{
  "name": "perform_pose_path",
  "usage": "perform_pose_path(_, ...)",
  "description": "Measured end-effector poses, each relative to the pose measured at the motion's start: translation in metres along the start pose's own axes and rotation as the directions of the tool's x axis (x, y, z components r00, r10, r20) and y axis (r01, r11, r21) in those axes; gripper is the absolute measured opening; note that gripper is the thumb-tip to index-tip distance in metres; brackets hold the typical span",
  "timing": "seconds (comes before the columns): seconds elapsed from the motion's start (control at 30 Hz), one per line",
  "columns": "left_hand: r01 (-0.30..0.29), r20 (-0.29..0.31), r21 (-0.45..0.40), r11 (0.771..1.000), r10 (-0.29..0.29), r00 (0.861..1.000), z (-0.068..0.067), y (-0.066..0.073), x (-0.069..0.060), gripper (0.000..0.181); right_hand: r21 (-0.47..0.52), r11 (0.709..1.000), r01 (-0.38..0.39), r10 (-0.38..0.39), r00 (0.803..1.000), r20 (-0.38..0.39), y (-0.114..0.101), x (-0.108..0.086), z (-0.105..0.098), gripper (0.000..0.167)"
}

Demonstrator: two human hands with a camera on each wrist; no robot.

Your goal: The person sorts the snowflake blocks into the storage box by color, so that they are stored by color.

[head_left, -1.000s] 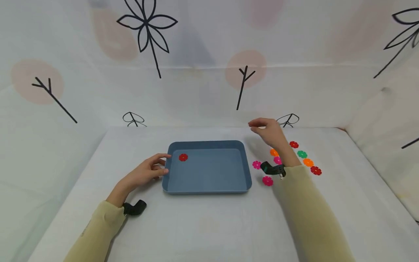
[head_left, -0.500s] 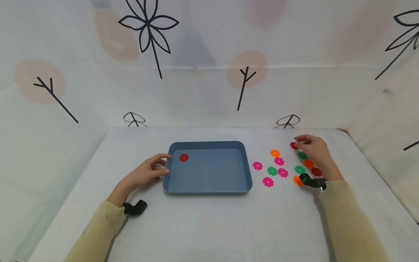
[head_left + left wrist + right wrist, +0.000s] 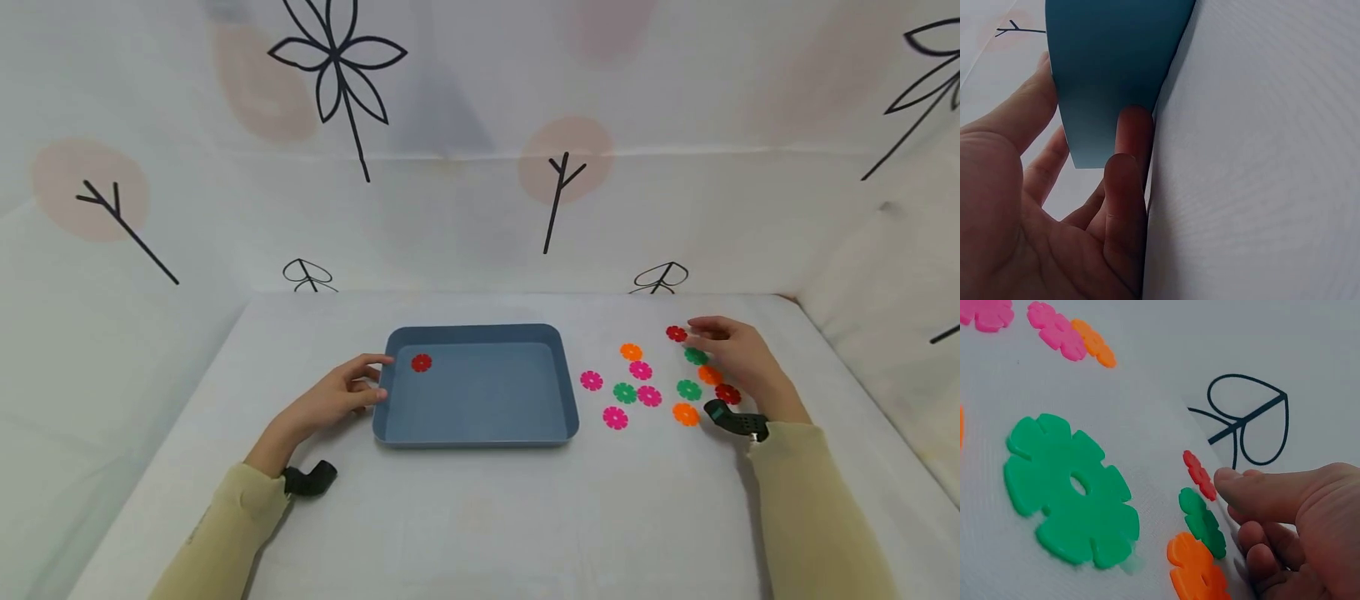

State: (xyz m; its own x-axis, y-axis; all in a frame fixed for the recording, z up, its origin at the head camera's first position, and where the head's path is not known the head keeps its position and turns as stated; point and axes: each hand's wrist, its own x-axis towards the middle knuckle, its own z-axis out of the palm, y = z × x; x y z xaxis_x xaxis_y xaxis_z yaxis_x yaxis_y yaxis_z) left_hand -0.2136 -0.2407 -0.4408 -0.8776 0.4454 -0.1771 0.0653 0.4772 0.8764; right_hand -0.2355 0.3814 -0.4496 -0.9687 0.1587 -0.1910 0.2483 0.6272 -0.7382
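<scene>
A blue-grey tray (image 3: 480, 404) lies on the white-covered table, with one red flower-shaped plastic disc (image 3: 422, 363) inside near its left end. My left hand (image 3: 339, 395) touches the tray's left side with loosely bent fingers; the left wrist view shows fingertips against the outer wall (image 3: 1110, 69). At the right, my right hand (image 3: 738, 354) hovers low over the discs, thumb and forefinger slightly apart. Its fingertips are just right of a red disc (image 3: 677, 333) and above a green disc (image 3: 696, 356). Nothing shows in its grasp, though the thumb partly hides its fingers.
Between tray and right hand lie several loose discs, among them a pink disc (image 3: 649, 396), a green disc (image 3: 625, 392) and an orange disc (image 3: 632, 352). Another orange disc (image 3: 709, 375) and a dark red disc (image 3: 727, 394) sit under the right hand. A patterned cloth wall (image 3: 450, 225) stands behind.
My right hand has moved from above the tray's right end to the discs at the right, then slightly further right of the red disc. The left hand and tray stay put.
</scene>
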Motion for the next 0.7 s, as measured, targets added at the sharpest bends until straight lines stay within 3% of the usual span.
perform_pose_path(0.5,0.013,-0.008,0.013,1.0,-0.013,1.0,-0.0022,-0.001,0.0007,0.059,-0.007,1.0,0.017,-0.017,0.999,-0.041,-0.0057,-0.0044,0.0055,0.051)
perform_pose_path(0.7,0.005,0.0,0.0,1.0,-0.005,1.0,-0.0007,-0.0001,0.0005,0.059,-0.015,1.0,-0.019,0.018,0.999,-0.049,-0.0057,-0.0024,0.0068,0.054)
